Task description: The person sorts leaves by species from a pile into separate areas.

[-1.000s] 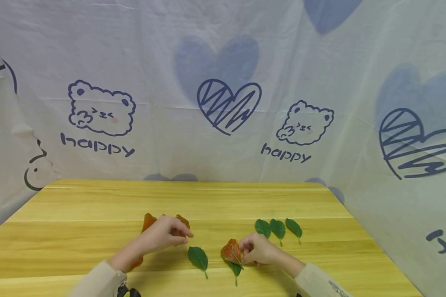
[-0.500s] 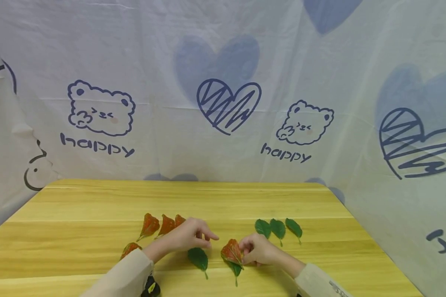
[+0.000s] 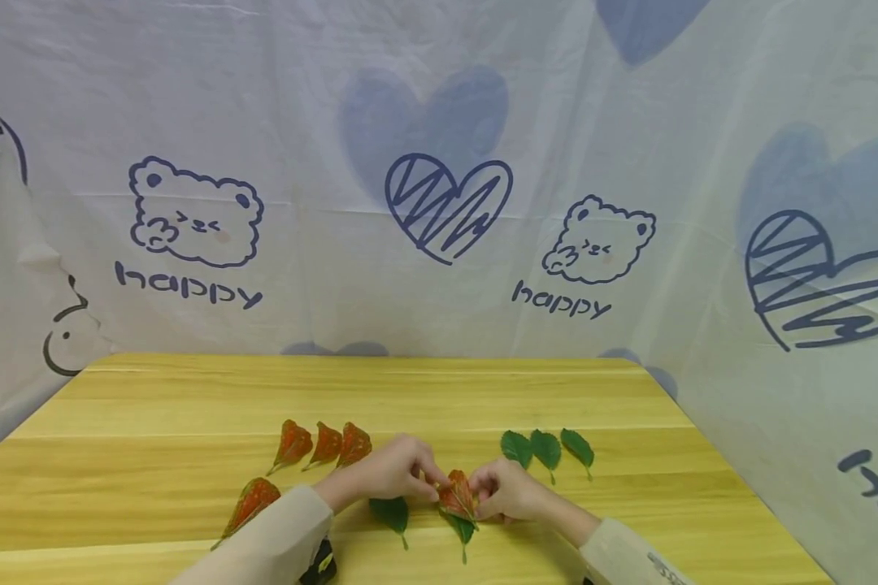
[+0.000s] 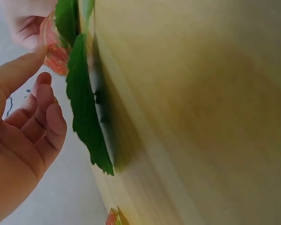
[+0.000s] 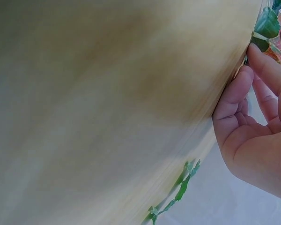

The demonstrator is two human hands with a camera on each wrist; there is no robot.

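My right hand (image 3: 508, 491) pinches the lower right edge of a red leaf (image 3: 456, 491) with thumb and index finger. A green leaf (image 3: 459, 530) shows below it, partly covered by the red one. My left hand (image 3: 398, 469) reaches in from the left, its fingertips at the red leaf's left edge; whether they pinch it I cannot tell. In the left wrist view one fingertip meets the red leaf (image 4: 55, 58) and the other fingers curl loosely. Another green leaf (image 3: 390, 513) lies beneath the left wrist, its top hidden.
Three red leaves (image 3: 327, 444) lie in a row at the left of the wooden table (image 3: 439, 390). A larger red leaf (image 3: 252, 497) lies nearer, partly behind the left sleeve (image 3: 271, 540). Three green leaves (image 3: 546, 449) form a row beyond the right hand. A printed cloth (image 3: 307, 244) hangs behind.
My left hand has moved right from above the left green leaf to the red leaf's edge, uncovering the row of red leaves. The right hand has kept its place and grip.
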